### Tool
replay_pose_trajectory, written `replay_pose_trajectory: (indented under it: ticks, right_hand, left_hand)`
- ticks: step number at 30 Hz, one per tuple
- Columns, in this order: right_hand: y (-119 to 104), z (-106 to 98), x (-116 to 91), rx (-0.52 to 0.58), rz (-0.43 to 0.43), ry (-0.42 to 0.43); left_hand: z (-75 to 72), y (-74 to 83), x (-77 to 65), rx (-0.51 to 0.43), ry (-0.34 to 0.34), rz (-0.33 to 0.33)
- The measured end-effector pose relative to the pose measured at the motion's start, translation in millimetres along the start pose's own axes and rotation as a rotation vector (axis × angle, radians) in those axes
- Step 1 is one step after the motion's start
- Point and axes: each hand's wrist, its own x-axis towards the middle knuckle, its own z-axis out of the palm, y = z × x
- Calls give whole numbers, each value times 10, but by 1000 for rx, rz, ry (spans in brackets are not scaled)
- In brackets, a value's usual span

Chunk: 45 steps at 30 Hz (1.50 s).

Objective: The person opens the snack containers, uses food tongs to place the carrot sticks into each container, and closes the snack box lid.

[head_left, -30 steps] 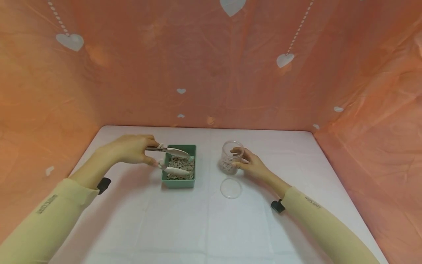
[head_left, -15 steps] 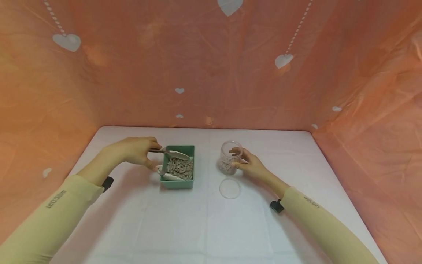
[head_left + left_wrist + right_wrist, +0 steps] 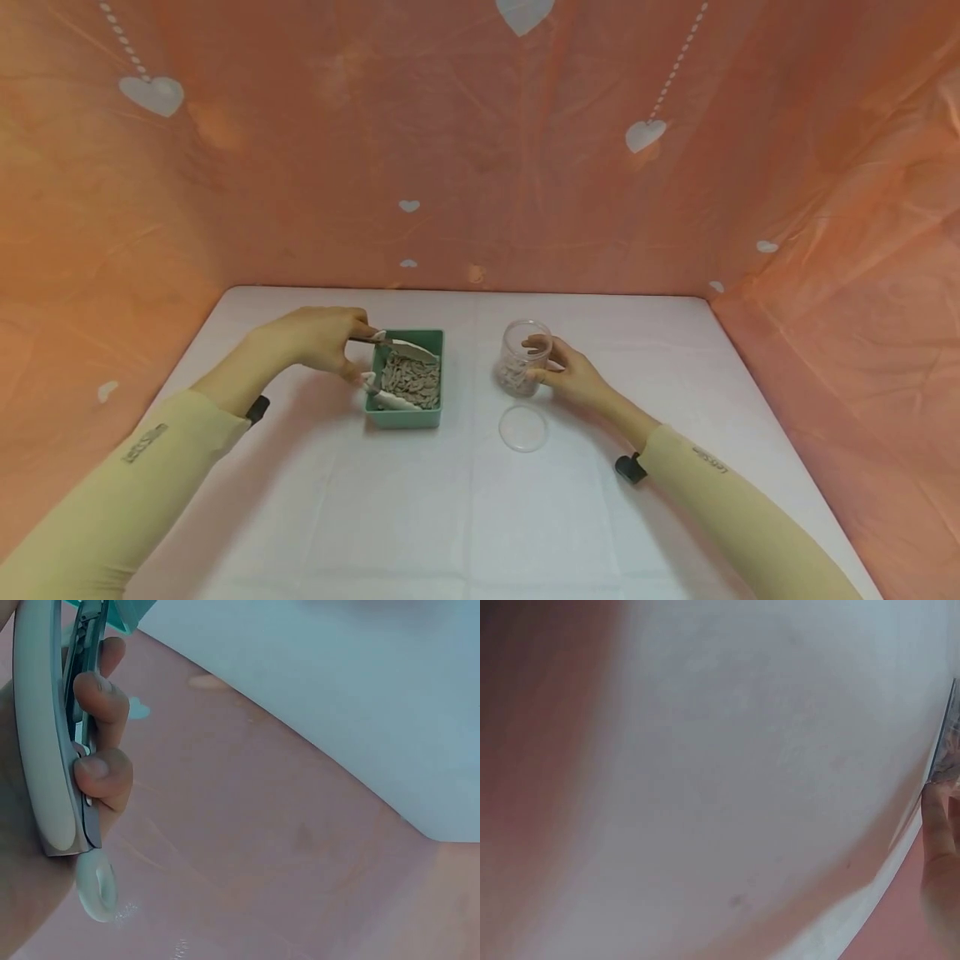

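Note:
My left hand (image 3: 322,337) holds a pair of pale-handled tongs (image 3: 412,352), whose two arms are spread apart inside a green rectangular box (image 3: 403,420). Small grey-brown pieces (image 3: 411,383) fill the bottom of that box. In the left wrist view, fingers curl round the tongs' handle (image 3: 41,727), and a white ring (image 3: 97,889) sticks out at its end. Right of the box, my right hand (image 3: 581,379) grips a clear uncovered jar (image 3: 513,367) with similar pieces low inside. Only a sliver of the jar (image 3: 948,746) and some fingers (image 3: 937,825) appear in the right wrist view.
A round clear lid (image 3: 522,428) lies flat on the white-covered table (image 3: 420,517), just in front of the jar. Orange sheeting (image 3: 480,167) with pale hearts stands behind the table and along both sides.
My left hand has shifted right, and the tongs' arms have gone from over the pieces to wider apart near the box's sides. The right hand and jar have stayed in place.

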Motion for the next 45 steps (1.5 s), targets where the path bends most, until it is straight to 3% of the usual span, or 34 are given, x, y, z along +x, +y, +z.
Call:
replay_pose_trajectory:
  ticks: [15, 26, 45]
  right_hand:
    - [-7, 14, 2, -5, 2, -9]
    - [0, 18, 0, -16, 15, -4]
    - [42, 2, 14, -1, -4, -4]
  left_hand:
    - [-17, 55, 31, 92, 18, -15]
    - [-1, 36, 60, 93, 14, -35]
    - [51, 25, -5, 69, 119, -3]
